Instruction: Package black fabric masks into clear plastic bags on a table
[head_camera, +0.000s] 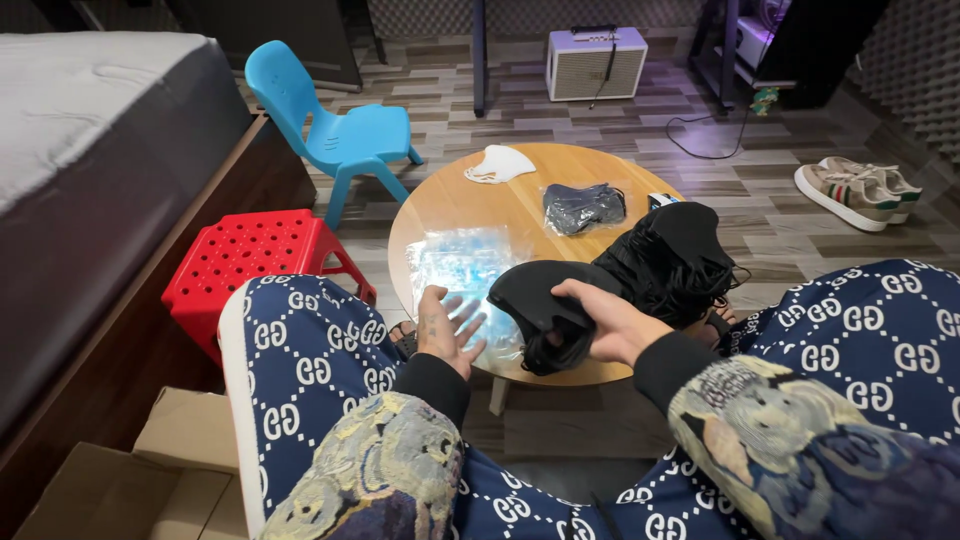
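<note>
My right hand (605, 322) grips a black face mask (545, 310) just above the near edge of a round wooden table (450, 205). My left hand (445, 328) hovers open, fingers spread, beside the mask and over a stack of clear plastic bags (463, 262). A heap of black masks (668, 258) lies on the table's right side. Farther back sit a clear bag holding a dark mask (583, 208) and a single white mask (499, 164).
A red plastic stool (245, 262) stands left of the table, a blue child's chair (335, 130) behind it. A bed (90, 150) fills the left. An open cardboard box (150, 470) is at bottom left. Sneakers (858, 190) and a small amplifier (596, 62) rest on the floor.
</note>
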